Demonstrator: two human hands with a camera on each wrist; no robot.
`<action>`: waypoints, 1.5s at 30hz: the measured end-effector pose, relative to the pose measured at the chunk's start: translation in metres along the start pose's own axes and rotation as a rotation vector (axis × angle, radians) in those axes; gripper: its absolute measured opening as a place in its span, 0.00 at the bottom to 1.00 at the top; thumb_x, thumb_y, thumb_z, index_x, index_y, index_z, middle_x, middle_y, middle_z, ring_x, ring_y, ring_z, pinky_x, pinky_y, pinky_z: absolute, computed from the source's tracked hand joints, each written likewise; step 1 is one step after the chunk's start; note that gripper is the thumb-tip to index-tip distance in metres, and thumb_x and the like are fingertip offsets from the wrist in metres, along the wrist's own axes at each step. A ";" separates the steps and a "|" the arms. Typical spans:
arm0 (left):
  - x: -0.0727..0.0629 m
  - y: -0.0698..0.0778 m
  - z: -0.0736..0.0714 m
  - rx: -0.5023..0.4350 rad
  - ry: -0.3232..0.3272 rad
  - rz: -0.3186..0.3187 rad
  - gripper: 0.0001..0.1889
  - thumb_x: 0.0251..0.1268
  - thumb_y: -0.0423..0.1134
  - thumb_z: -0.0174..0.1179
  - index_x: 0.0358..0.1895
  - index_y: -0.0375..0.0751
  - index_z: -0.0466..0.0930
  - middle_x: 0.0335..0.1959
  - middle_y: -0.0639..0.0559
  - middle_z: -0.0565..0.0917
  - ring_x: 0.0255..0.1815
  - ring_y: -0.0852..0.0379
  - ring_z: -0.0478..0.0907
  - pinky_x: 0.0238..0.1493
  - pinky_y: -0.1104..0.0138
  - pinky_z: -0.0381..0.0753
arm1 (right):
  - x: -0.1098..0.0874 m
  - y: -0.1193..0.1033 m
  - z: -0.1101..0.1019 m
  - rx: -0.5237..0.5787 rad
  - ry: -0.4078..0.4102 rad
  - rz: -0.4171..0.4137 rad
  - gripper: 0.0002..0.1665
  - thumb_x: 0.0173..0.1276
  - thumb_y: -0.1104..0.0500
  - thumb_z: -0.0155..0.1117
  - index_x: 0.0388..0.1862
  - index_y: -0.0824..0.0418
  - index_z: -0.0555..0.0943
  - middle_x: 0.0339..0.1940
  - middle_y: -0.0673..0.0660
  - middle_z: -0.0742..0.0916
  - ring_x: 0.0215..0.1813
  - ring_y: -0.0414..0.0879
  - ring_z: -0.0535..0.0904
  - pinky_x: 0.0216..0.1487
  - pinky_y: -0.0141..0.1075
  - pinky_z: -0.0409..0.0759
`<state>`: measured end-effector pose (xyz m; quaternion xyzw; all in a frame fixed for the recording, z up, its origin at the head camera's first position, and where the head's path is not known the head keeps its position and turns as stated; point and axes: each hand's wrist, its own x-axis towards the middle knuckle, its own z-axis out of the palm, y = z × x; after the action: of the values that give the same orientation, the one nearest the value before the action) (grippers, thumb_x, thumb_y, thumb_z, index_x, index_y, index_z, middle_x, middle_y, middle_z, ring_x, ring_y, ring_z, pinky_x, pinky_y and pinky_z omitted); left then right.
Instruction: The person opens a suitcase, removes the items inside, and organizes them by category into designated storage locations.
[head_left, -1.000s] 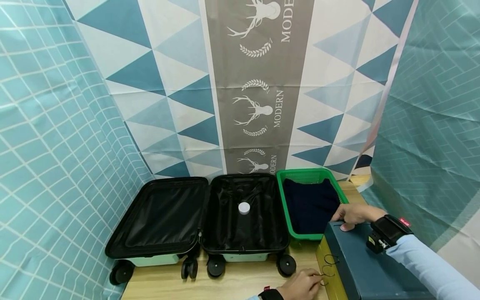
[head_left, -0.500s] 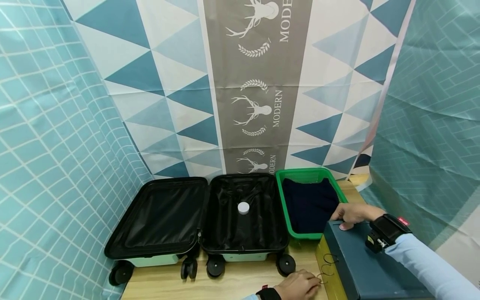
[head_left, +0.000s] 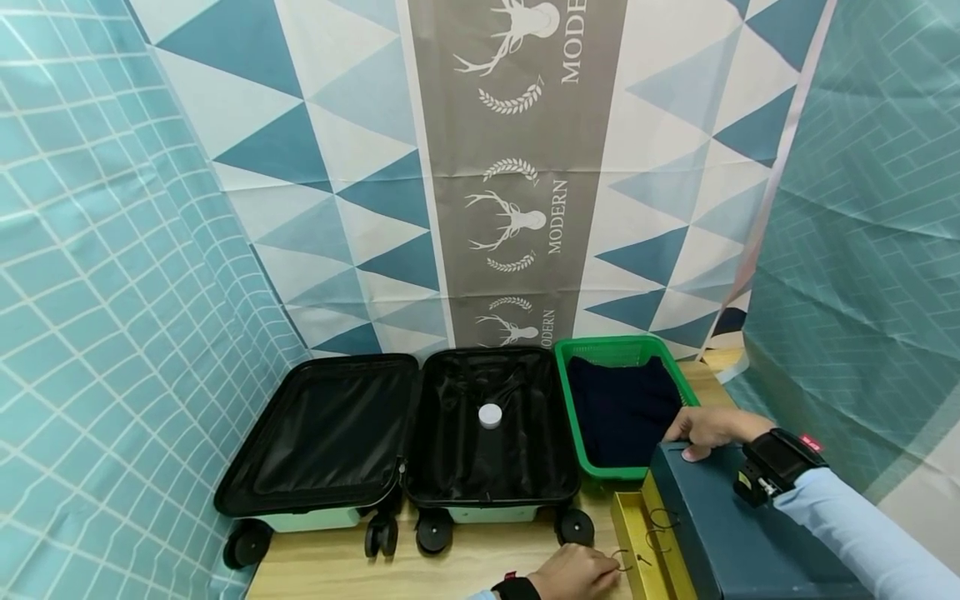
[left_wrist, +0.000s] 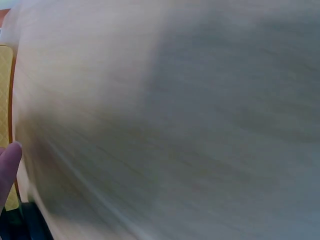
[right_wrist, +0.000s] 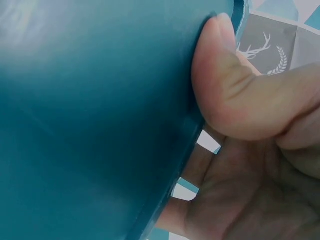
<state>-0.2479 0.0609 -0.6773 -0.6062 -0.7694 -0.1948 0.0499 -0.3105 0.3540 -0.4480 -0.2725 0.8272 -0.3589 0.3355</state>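
At the near right corner of the wooden table (head_left: 450, 575), a dark teal box (head_left: 738, 533) with smooth, matte rectangular faces sits beside a green basket (head_left: 570, 408). The right hand (head_left: 708, 429) grips the box's far top edge: the right wrist view shows the thumb (right_wrist: 225, 85) pressed flat on the teal face and the fingers curled under the rim. A black wrist device (head_left: 776, 462) sits above a pale blue sleeve (head_left: 862, 533).

A shallow gold drawer (head_left: 637, 537), long and narrow with a textured lining, stands partly out of the box's left side. Thin dark wire rings (head_left: 656, 521) lie in it. The left hand (head_left: 577, 573), low at the picture's edge, has its fingers curled onto a small wire ring (head_left: 621, 560) at the drawer's near end, pinching it. The left wrist view is blurred; it shows only wood grain, a fingertip (left_wrist: 7, 170) and a strip of gold.

Left of the basket, a suitcase (head_left: 405, 433) lies open flat, both halves lined in shiny, creased black fabric, with a pale mint shell and black wheels. A small white round cap (head_left: 489, 415) rests in its right half. Folded dark navy cloth (head_left: 622, 408) fills the perforated plastic basket. Patterned curtains of triangles and tiles hang behind.
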 end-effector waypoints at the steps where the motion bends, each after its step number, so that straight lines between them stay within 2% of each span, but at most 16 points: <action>1: -0.003 -0.001 -0.001 0.002 0.010 -0.004 0.09 0.76 0.38 0.56 0.33 0.49 0.80 0.22 0.64 0.76 0.21 0.79 0.65 0.27 0.87 0.58 | 0.000 0.000 0.000 -0.002 0.001 0.002 0.14 0.64 0.78 0.57 0.39 0.67 0.86 0.27 0.49 0.80 0.26 0.39 0.65 0.29 0.32 0.61; 7: -0.018 -0.005 -0.003 -0.003 0.018 -0.038 0.09 0.76 0.39 0.56 0.36 0.49 0.83 0.25 0.65 0.80 0.22 0.80 0.66 0.29 0.88 0.61 | 0.001 -0.002 0.000 -0.001 0.014 0.049 0.17 0.61 0.80 0.56 0.38 0.66 0.87 0.27 0.49 0.81 0.27 0.39 0.65 0.29 0.32 0.61; 11: -0.025 -0.007 -0.005 0.018 0.023 -0.042 0.08 0.75 0.39 0.56 0.37 0.50 0.85 0.27 0.65 0.82 0.24 0.81 0.69 0.29 0.88 0.63 | 0.000 -0.003 0.002 0.022 0.014 0.047 0.16 0.60 0.81 0.57 0.38 0.69 0.86 0.27 0.50 0.80 0.26 0.40 0.65 0.29 0.33 0.61; 16: -0.030 -0.009 -0.006 0.071 0.045 -0.008 0.07 0.73 0.40 0.59 0.42 0.50 0.88 0.32 0.65 0.86 0.29 0.79 0.77 0.31 0.88 0.67 | 0.000 -0.002 0.002 0.033 0.003 0.008 0.12 0.61 0.81 0.57 0.36 0.71 0.84 0.25 0.50 0.78 0.25 0.40 0.63 0.28 0.34 0.58; 19: -0.031 -0.010 -0.007 0.095 0.075 0.035 0.09 0.73 0.42 0.59 0.50 0.51 0.87 0.32 0.64 0.87 0.27 0.78 0.78 0.31 0.87 0.68 | 0.000 0.001 0.003 0.026 -0.008 -0.018 0.12 0.59 0.82 0.56 0.34 0.71 0.82 0.23 0.51 0.76 0.25 0.39 0.62 0.27 0.33 0.58; 22: -0.028 -0.011 -0.012 0.078 0.170 0.071 0.11 0.73 0.42 0.60 0.53 0.52 0.86 0.29 0.63 0.86 0.25 0.76 0.77 0.31 0.86 0.69 | -0.001 0.003 0.004 0.019 -0.010 -0.029 0.14 0.57 0.83 0.54 0.34 0.71 0.82 0.22 0.52 0.75 0.25 0.38 0.62 0.27 0.33 0.58; 25: -0.015 -0.012 -0.027 0.041 0.323 0.095 0.10 0.73 0.40 0.59 0.51 0.49 0.86 0.28 0.62 0.85 0.27 0.77 0.77 0.36 0.86 0.71 | -0.001 0.004 0.003 0.025 0.000 -0.014 0.15 0.55 0.83 0.55 0.34 0.70 0.83 0.24 0.50 0.77 0.25 0.39 0.63 0.27 0.33 0.59; 27: -0.002 -0.013 -0.044 0.056 0.438 0.105 0.09 0.73 0.38 0.59 0.47 0.47 0.88 0.31 0.60 0.87 0.30 0.77 0.80 0.39 0.86 0.72 | 0.000 0.004 0.002 0.034 -0.003 -0.013 0.15 0.56 0.83 0.55 0.35 0.71 0.84 0.24 0.51 0.78 0.25 0.39 0.63 0.27 0.32 0.59; 29: 0.011 -0.019 -0.064 0.081 0.522 0.097 0.08 0.73 0.36 0.59 0.46 0.46 0.88 0.34 0.59 0.88 0.33 0.75 0.82 0.40 0.84 0.73 | 0.001 0.003 0.000 0.039 -0.013 -0.018 0.13 0.58 0.82 0.57 0.36 0.71 0.84 0.24 0.54 0.78 0.25 0.39 0.64 0.28 0.32 0.60; 31: 0.022 -0.028 -0.085 0.161 0.581 0.065 0.07 0.71 0.36 0.60 0.43 0.46 0.88 0.34 0.58 0.88 0.33 0.73 0.83 0.39 0.83 0.75 | 0.003 0.002 -0.001 0.038 -0.030 -0.038 0.11 0.59 0.81 0.57 0.36 0.72 0.82 0.22 0.57 0.77 0.25 0.39 0.63 0.28 0.32 0.59; 32: 0.026 -0.034 -0.095 0.198 0.587 0.038 0.07 0.70 0.36 0.61 0.42 0.46 0.88 0.34 0.59 0.88 0.32 0.72 0.83 0.37 0.82 0.76 | 0.004 0.002 -0.001 0.034 -0.036 -0.044 0.10 0.59 0.81 0.57 0.35 0.73 0.82 0.22 0.58 0.76 0.25 0.39 0.63 0.27 0.32 0.59; 34: 0.034 -0.050 -0.114 0.289 0.571 -0.029 0.06 0.68 0.37 0.62 0.41 0.47 0.89 0.33 0.60 0.88 0.29 0.69 0.82 0.33 0.79 0.78 | 0.005 0.001 -0.002 0.021 -0.036 -0.043 0.11 0.59 0.81 0.56 0.34 0.72 0.81 0.22 0.57 0.75 0.25 0.38 0.63 0.27 0.32 0.58; 35: 0.037 -0.059 -0.122 0.332 0.540 -0.076 0.05 0.68 0.38 0.62 0.40 0.48 0.89 0.31 0.60 0.87 0.28 0.68 0.82 0.31 0.77 0.78 | 0.006 0.001 -0.002 0.012 -0.031 -0.034 0.12 0.59 0.82 0.56 0.34 0.71 0.82 0.22 0.56 0.75 0.25 0.38 0.62 0.27 0.32 0.58; 38: 0.042 -0.092 -0.138 0.453 0.393 -0.214 0.05 0.68 0.40 0.62 0.38 0.49 0.88 0.28 0.59 0.86 0.26 0.62 0.81 0.27 0.70 0.79 | 0.005 0.000 -0.002 -0.011 -0.011 0.008 0.16 0.58 0.82 0.55 0.36 0.69 0.84 0.24 0.49 0.77 0.25 0.38 0.63 0.28 0.32 0.58; 42: 0.034 -0.137 -0.137 0.569 0.131 -0.419 0.04 0.69 0.42 0.62 0.38 0.49 0.85 0.27 0.54 0.85 0.26 0.55 0.81 0.26 0.62 0.80 | 0.004 0.000 0.000 -0.007 0.002 0.045 0.16 0.62 0.81 0.57 0.38 0.67 0.86 0.26 0.48 0.80 0.25 0.38 0.64 0.28 0.32 0.60; 45: 0.022 -0.168 -0.130 0.589 -0.053 -0.603 0.07 0.69 0.44 0.62 0.45 0.49 0.84 0.35 0.51 0.85 0.33 0.51 0.82 0.31 0.59 0.81 | 0.003 -0.002 -0.001 0.009 -0.004 0.029 0.12 0.65 0.78 0.58 0.38 0.68 0.86 0.26 0.50 0.80 0.25 0.38 0.64 0.28 0.32 0.60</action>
<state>-0.4341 0.0024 -0.5916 -0.3185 -0.9363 0.0430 0.1420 -0.3131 0.3513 -0.4471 -0.2598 0.8287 -0.3575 0.3434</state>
